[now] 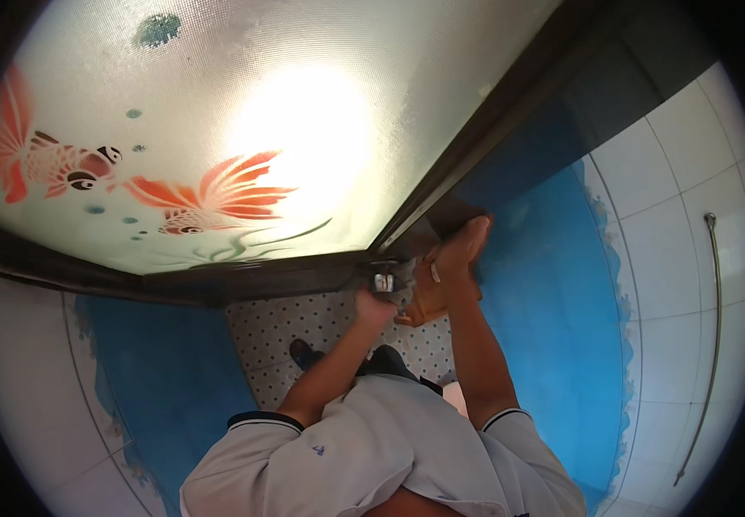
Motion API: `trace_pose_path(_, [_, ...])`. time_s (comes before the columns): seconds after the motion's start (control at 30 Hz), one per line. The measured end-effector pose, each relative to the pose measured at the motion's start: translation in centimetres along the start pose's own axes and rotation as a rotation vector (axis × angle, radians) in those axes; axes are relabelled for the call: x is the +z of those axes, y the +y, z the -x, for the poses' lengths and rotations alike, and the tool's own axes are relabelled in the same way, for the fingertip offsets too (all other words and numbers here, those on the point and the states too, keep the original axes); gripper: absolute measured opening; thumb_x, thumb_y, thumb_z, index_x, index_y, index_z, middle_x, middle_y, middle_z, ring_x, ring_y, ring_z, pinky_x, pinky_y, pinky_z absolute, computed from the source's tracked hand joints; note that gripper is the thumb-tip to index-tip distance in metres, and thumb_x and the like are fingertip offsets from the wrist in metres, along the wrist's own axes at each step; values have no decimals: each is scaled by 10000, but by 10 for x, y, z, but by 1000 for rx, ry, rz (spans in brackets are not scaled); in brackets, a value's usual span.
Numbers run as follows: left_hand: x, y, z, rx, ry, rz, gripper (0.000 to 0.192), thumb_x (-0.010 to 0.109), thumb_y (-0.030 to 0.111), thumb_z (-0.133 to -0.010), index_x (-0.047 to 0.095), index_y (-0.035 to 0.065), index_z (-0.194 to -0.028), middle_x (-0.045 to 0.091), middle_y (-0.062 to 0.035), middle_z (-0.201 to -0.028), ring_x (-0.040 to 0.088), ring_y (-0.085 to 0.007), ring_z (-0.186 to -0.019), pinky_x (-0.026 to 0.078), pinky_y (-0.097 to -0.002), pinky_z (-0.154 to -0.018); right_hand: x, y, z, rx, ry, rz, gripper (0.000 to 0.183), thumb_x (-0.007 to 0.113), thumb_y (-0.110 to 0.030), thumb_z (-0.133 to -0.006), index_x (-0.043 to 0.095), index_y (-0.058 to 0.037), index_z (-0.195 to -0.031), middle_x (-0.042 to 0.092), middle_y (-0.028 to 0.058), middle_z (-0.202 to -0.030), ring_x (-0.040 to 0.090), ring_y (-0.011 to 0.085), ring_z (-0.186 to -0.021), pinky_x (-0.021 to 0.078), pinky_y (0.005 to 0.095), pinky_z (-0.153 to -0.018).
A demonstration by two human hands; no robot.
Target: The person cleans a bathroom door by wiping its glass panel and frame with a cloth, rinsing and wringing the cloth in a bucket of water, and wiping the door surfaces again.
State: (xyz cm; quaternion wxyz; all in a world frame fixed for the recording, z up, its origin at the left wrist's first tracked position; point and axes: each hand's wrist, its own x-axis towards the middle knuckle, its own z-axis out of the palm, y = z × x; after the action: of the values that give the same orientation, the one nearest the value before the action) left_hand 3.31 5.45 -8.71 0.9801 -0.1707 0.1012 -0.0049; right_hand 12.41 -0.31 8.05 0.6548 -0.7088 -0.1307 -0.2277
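Observation:
My left hand is at the lower corner of a dark-framed door, against a shiny metal door fitting. Its fingers are mostly hidden, so its grip is unclear. Beside the fitting, between my two hands, is a crumpled grey cloth. My right hand reaches up to the dark frame just right of the door's edge; its fingertips are hard to make out. The door's frosted glass pane bears painted orange goldfish and glows with a bright light behind it.
Below my right hand stands an orange-brown object, perhaps a plastic stool. Blue-and-white tiled walls rise on both sides. A metal bar or hose hangs at right. My shod foot is on the dotted tile floor.

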Motion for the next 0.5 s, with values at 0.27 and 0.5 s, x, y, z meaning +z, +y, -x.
trace_pose_path(0.27, [-31, 45, 10, 232, 383, 148, 331, 357, 247, -837, 545, 48, -1022, 569, -131, -1038, 533, -280, -981, 425, -444, -846, 20, -46, 7, 285, 110, 134, 454, 254, -345, -934, 372, 53, -1117, 424, 145, -1106, 393, 211, -1028, 305, 299, -902])
trace_pose_path(0.5, [20, 118, 101, 356, 53, -1, 315, 405, 258, -831, 541, 65, -1039, 553, -96, -1078, 502, -267, -1023, 368, -416, -914, -48, 82, -22, 53, 208, 288, 582, 234, -353, -929, 187, 106, -1283, 200, 218, -1355, 203, 290, -1255, 146, 352, -1044])
